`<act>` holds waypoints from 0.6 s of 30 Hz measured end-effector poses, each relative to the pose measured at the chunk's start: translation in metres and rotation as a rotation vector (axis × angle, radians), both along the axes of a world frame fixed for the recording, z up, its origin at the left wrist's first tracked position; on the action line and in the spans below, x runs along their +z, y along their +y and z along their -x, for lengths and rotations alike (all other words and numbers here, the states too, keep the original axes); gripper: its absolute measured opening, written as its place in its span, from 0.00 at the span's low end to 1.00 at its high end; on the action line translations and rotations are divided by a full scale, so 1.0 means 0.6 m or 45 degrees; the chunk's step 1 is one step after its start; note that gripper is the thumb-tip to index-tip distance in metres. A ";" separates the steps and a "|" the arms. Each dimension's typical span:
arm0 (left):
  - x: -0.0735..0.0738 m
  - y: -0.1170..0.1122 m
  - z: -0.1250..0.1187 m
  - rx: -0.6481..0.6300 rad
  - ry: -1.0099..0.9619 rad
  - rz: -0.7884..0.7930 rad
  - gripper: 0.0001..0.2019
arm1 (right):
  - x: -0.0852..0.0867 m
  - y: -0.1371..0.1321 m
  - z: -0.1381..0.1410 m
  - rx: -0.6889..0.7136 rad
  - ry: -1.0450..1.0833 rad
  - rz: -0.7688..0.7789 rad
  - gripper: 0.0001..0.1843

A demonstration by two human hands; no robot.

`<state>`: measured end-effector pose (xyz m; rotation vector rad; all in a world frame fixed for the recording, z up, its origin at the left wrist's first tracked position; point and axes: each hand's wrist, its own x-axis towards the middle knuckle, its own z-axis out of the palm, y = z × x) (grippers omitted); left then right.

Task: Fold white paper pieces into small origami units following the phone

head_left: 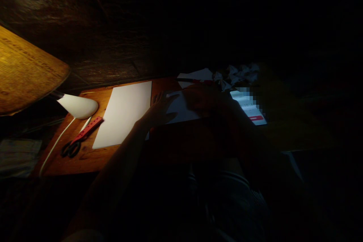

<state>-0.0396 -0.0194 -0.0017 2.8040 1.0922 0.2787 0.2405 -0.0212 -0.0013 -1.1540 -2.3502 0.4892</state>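
Note:
My left hand (162, 109) lies at the left side of a sheet of paper (180, 109), its fingers spread and the thumb apart on the paper. At the sheet's right side is my right hand (202, 100), deep in shadow, so its fingers do not show clearly. A larger stack or sheet of white paper (127, 109) lies flat to the left, partly behind my left forearm. Behind my hands lies another pale piece of paper (195, 77) with a dark, slim object across it that I cannot make out.
Black-handled scissors (70, 148) and a red strip with holes (87, 129) lie at the left of the wooden table (104, 160). A lamp with a white base (81, 106) stands there, its cord trailing forward. Several folded paper pieces (234, 75) and a lit screen (249, 107) are at right.

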 end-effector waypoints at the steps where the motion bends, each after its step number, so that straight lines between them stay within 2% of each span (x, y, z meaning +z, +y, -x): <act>1: 0.000 0.000 0.000 -0.001 -0.002 0.001 0.37 | 0.001 0.000 0.000 0.005 -0.003 0.009 0.43; 18: 0.002 -0.001 0.001 -0.004 -0.013 0.021 0.37 | 0.001 -0.001 0.000 0.002 0.005 0.028 0.43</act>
